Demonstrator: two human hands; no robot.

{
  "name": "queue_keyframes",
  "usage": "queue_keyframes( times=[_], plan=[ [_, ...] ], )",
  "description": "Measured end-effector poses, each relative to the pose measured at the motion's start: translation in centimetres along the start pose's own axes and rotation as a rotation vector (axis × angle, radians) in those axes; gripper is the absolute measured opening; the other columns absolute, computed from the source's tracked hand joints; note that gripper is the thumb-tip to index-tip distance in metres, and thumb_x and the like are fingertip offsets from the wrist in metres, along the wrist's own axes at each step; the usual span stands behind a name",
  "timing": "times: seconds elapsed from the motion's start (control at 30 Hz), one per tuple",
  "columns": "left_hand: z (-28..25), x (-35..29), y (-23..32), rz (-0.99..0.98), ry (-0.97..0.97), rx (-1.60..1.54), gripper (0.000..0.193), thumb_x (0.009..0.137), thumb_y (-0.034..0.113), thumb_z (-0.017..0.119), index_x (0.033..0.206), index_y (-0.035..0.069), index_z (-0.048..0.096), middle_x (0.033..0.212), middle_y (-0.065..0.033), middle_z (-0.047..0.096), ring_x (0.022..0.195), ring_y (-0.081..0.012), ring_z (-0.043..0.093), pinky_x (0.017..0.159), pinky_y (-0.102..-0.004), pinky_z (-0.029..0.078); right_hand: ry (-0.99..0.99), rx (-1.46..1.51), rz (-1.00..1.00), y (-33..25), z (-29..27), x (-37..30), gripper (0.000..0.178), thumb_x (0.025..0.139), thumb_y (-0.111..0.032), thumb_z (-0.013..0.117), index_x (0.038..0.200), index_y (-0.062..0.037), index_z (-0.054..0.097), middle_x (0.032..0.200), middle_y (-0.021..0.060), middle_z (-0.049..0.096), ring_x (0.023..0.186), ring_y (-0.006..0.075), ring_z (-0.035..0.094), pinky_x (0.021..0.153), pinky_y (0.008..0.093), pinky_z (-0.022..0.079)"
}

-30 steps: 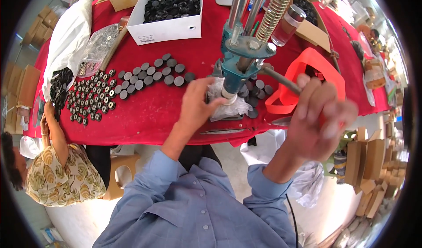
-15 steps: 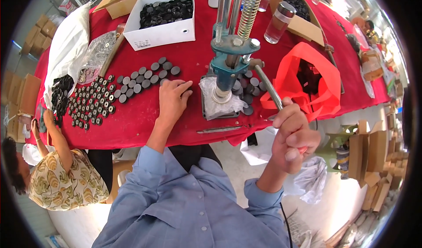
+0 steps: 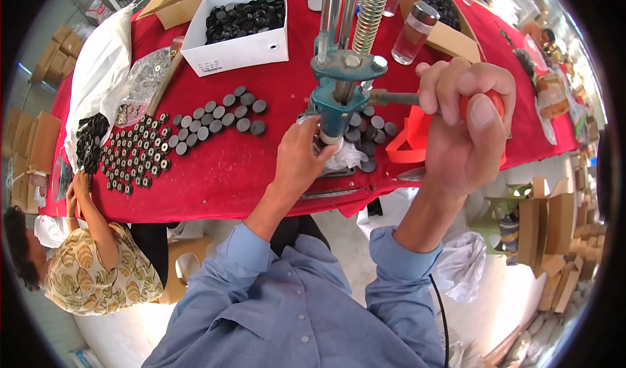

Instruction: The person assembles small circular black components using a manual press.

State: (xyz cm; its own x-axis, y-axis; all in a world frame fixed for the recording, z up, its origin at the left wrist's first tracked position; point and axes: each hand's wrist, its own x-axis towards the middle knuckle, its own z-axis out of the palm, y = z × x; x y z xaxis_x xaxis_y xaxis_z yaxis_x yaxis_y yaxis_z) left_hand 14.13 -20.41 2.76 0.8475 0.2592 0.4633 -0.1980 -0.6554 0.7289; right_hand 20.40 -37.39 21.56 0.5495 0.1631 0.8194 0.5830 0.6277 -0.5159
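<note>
Red-draped tbl (image 3: pixel 195 198), teal press (image 3: pixel 336 112) on it. Since ½ sec ago, L hand (image 3: pixel 300 154) moved from beside discs (image 3: pixel 203 133) to press foot (image 3: pixel 330 139), fingers half-curled, hold unclear; R hand (image 3: pixel 463 123), clenched round lever (image 3: pixel 399 98), has risen.

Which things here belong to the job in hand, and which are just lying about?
Likely in use:
teal press, left grip at its lower end
its lever, held by the right grip
plain dark discs

Apparently just lying about:
silver-lidded clear bottle
red bag
lower-right crumpled white plastic
</note>
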Motion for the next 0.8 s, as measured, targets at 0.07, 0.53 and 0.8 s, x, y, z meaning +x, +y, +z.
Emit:
queue_keyframes(
  times=[0.07, 0.53, 0.8],
  plan=[
    [0.1, 0.0, -0.1, -0.020, -0.011, -0.019, 0.062, 0.071, 0.014, 0.089, 0.125, 0.005, 0.060, 0.102, -0.0141, 0.068, 0.092, -0.0333, 0.066, 0.079, -0.0446, 0.053, -0.005, -0.011, 0.004, 0.0, -0.1, 0.0, 0.020, 0.090, -0.012, 0.059, 0.103, 0.0016, 0.055, 0.073, 0.0079, 0.051, 0.063, 0.0168, 0.047, 0.065, 0.0348, 0.045],
    [-7.3, -0.6, -8.3, 0.114, 0.048, 0.499, 0.041, 0.083, 0.001, 0.074, 0.123, 0.004, 0.066, 0.124, -0.0135, 0.064, 0.108, -0.0346, 0.059, 0.094, -0.0416, 0.049, 0.075, -0.217, -0.083, -1.3, 0.1, -11.5, 0.027, 0.090, -0.036, 0.070, 0.095, -0.0171, 0.051, 0.070, 0.0012, 0.049, 0.069, 0.0248, 0.057, 0.104, 0.0566, 0.037],
    [-6.2, -2.6, -7.4, -0.086, 0.086, 0.141, 0.033, 0.079, 0.005, 0.079, 0.112, 0.004, 0.075, 0.108, -0.0123, 0.071, 0.096, -0.0306, 0.068, 0.078, -0.0390, 0.056, 0.021, -0.299, -0.073, -1.6, -1.1, -10.8, 0.031, 0.087, -0.035, 0.072, 0.100, -0.0123, 0.054, 0.068, 0.0028, 0.053, 0.072, 0.0255, 0.059, 0.105, 0.0567, 0.037]
  ],
)
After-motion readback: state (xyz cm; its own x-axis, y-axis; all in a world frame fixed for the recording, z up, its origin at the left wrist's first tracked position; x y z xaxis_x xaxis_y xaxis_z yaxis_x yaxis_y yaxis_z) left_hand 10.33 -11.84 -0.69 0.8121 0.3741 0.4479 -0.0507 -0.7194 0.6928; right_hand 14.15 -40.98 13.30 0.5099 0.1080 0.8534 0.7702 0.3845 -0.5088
